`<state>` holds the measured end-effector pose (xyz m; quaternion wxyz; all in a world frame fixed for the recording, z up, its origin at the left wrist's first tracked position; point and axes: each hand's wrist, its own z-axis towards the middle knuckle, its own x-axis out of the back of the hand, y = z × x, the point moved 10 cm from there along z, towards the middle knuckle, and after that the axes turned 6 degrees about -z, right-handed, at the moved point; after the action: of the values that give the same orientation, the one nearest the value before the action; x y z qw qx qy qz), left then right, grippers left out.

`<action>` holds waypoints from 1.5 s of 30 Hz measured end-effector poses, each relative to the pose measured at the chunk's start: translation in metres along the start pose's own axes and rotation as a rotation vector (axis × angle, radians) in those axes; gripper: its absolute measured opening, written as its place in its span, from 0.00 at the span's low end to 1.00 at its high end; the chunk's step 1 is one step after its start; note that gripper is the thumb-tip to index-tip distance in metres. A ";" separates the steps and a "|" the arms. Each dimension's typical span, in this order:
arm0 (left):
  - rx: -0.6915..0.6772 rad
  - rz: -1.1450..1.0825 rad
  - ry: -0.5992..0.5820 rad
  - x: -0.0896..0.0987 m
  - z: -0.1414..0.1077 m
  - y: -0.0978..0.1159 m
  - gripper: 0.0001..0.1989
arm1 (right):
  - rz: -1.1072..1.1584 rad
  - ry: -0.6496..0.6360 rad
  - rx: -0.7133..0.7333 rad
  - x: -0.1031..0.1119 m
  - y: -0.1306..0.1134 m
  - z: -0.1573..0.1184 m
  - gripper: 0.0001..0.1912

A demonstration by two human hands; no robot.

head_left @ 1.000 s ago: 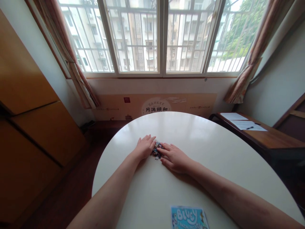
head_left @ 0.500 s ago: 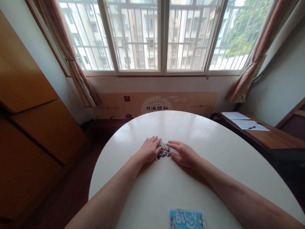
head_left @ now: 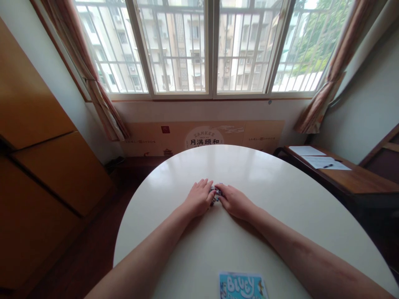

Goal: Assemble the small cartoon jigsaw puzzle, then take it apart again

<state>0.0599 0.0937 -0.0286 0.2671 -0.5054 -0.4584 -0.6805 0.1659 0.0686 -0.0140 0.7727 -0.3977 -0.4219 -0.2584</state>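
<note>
A small heap of mixed white, blue and dark pieces (head_left: pixel 215 193), which look like puzzle pieces, lies between my hands on the white table. My left hand (head_left: pixel 200 197) rests against the heap's left side, fingers stretched out and thumb toward the pieces. From the right, my right hand (head_left: pixel 234 200) curves over part of the heap with its fingers extended. Both hands touch the pieces and cover much of the heap. Nearer to me lies a flat blue item marked "BLUEY" (head_left: pixel 242 285), cut off by the bottom edge of the view.
The round white table (head_left: pixel 268 174) has a curved far edge. A wooden desk (head_left: pixel 368 174) with papers (head_left: pixel 326 162) and a pen stands to the right. Wooden cabinets (head_left: pixel 40 166) are at the left, and a barred, curtained window is ahead.
My right hand has moved left onto the heap, and the hands are closer together. The heap looks narrower and more covered. The view has shifted slightly.
</note>
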 end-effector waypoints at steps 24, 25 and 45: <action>-0.204 0.078 -0.095 0.003 -0.010 0.026 0.34 | 0.143 0.127 0.000 0.029 0.020 0.000 0.19; -0.236 0.080 -0.080 0.003 -0.010 0.032 0.31 | 0.145 0.180 -0.023 0.037 0.025 0.000 0.18; -0.128 -0.067 0.032 0.026 0.008 -0.015 0.25 | -0.095 -0.135 0.399 0.004 -0.055 -0.016 0.30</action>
<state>0.0422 0.1096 -0.0091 0.2184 -0.4948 -0.4263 -0.7251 0.1353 0.0247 0.0060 0.7932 -0.2329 -0.5336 -0.1786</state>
